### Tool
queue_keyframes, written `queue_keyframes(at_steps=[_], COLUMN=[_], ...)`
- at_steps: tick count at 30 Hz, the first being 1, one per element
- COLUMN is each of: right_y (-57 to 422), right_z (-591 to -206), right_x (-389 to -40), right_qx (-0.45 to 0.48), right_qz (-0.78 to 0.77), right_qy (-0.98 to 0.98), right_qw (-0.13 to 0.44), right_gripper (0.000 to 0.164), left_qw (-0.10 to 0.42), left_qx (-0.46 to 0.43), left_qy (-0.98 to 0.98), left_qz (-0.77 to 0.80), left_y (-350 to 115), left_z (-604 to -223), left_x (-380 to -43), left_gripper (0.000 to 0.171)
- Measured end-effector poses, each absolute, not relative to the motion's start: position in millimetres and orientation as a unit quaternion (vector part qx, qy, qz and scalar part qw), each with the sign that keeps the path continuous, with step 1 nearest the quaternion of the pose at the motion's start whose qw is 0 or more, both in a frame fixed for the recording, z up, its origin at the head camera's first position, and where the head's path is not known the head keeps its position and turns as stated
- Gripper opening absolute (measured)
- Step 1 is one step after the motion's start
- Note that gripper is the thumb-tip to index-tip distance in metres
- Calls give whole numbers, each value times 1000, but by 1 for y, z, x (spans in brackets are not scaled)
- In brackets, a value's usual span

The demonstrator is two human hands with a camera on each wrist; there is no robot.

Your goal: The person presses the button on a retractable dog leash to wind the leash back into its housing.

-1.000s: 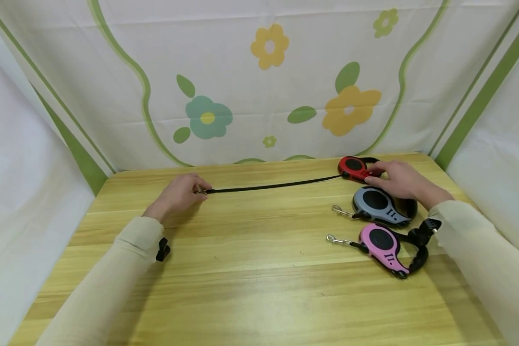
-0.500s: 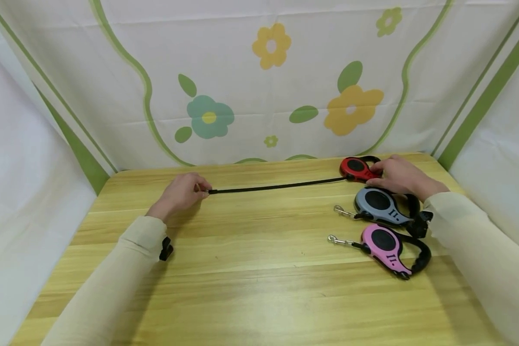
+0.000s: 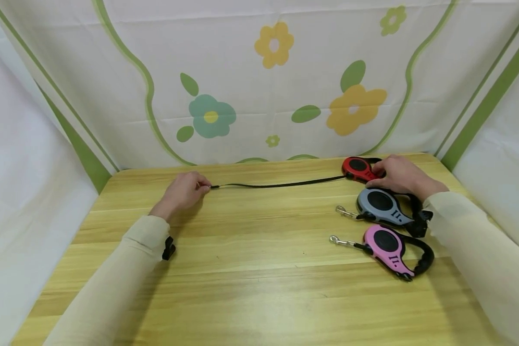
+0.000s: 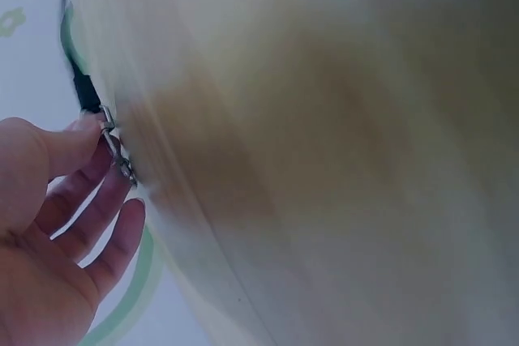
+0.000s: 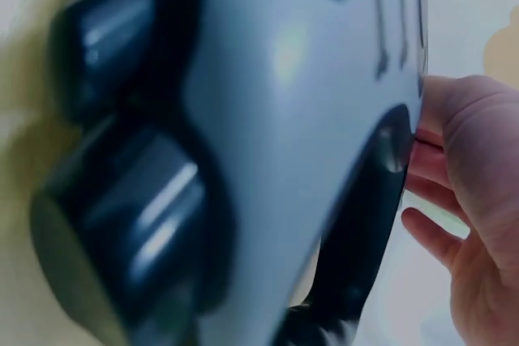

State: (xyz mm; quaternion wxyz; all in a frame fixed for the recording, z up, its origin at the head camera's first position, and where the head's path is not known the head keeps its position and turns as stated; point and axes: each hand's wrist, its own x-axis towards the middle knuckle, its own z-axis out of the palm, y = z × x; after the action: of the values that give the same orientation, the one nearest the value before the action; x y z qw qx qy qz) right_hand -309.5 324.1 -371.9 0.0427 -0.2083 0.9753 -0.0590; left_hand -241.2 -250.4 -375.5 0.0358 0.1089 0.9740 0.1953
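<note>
One red leash (image 3: 357, 166) stretches across: clip (image 4: 118, 151) pinched in left grip (image 3: 182, 192), casing (image 3: 349, 171) in right grip (image 3: 400, 177).

From my end I'm looking into a small cloth-walled booth (image 3: 510, 144), a staged tabletop workspace by the look of it: a wood-grain counter (image 3: 259, 298) runs back to a creased white backdrop (image 3: 251, 86) printed with flowers (image 3: 346, 122) and wavy green lines (image 3: 150, 91), and white side sheets (image 3: 17, 168) hang along both flanks. What building surrounds it, I can't tell.
</note>
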Motion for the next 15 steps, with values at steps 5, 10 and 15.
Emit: queue_keyframes(at_steps=[5, 10, 15], right_y=[324, 325, 327], right_z=[-373, -371, -367], right_x=[-308, -306, -303], right_qx=[-209, -209, -212], right_qz=[-70, -71, -70], right_qy=[975, 975, 974], right_qw=[40, 39, 31], right_gripper=[41, 42, 38], left_qw=[32, 35, 26], left_qx=[105, 97, 93], left_qy=[976, 975, 970], left_qz=[189, 199, 222], left_y=[-248, -248, -250], left_z=[-374, -375, -374], left_x=[-242, -242, -241], left_gripper=[23, 25, 25])
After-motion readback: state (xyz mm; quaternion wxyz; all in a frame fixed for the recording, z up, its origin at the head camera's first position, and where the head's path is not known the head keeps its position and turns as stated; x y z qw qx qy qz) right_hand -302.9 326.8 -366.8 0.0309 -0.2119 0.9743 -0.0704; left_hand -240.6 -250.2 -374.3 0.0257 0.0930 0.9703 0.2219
